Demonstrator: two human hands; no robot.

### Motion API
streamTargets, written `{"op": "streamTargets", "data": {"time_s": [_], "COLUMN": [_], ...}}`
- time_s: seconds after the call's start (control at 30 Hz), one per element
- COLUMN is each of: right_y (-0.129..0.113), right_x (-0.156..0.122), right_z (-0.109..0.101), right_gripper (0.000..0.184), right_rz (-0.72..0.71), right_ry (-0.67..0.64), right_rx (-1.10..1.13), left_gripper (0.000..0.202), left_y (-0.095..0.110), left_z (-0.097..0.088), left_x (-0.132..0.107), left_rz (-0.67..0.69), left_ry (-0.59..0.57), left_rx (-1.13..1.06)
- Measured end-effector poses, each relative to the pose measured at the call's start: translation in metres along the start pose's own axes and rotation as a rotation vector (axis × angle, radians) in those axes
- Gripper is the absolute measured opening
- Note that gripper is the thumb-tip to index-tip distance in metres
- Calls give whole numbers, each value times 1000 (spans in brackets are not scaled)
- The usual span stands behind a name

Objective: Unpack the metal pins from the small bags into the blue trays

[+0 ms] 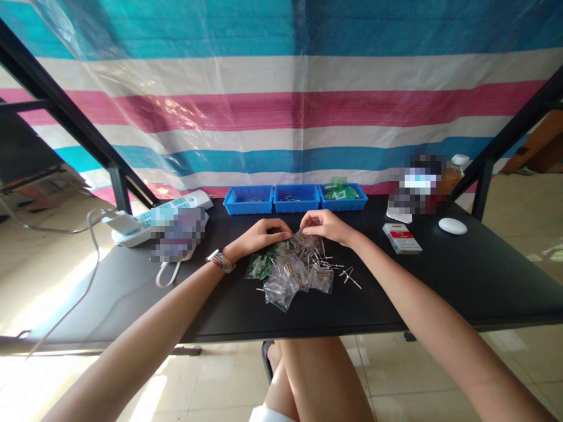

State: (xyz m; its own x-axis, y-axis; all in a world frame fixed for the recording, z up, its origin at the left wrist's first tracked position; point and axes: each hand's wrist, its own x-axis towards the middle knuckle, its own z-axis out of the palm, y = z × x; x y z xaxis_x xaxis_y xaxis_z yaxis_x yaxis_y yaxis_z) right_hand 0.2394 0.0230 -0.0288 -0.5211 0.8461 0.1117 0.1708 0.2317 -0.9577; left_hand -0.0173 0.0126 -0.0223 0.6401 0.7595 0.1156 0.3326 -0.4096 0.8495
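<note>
Left hand (264,235) and right hand (328,225) curled beside small clear plastic bags (287,274); couldn't tell if gripping. Light pinches seemed best, avoiding slim silver metal pins (349,275).

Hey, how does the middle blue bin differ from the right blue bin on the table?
The middle bin holds a few thin metal pieces, while the right bin holds green packets. The middle bin's contents lie low inside; the right bin's packets rise above its rim. Both are blue, open-topped and side by side at the back of the table.
</note>
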Motion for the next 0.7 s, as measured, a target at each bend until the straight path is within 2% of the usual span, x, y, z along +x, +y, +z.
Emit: {"op": "streamTargets", "data": {"time_s": [0.1,0.2,0.37,0.5,0.7], "right_y": [-1,-2,-1,0,-3], "right_x": [1,3,3,1,0], "right_z": [4,11,19,20,20], "right_gripper": [29,31,28,25,19], "right_rz": [-7,-26,8,-34,-101], "right_ry": [139,174,206,244,296], "right_rx": [169,233,121,-3,39], "left_gripper": [37,37,37,38,44], "left_y": [2,2,-3,-5,0], "left_z": [4,8,11,10,11], "left_x": [0,0,2,3,1], "left_rz": [-2,14,31,34,33], "left_ry": [68,131,182,171,151], "left_rx": [-27,-42,-26,-3,40]}}
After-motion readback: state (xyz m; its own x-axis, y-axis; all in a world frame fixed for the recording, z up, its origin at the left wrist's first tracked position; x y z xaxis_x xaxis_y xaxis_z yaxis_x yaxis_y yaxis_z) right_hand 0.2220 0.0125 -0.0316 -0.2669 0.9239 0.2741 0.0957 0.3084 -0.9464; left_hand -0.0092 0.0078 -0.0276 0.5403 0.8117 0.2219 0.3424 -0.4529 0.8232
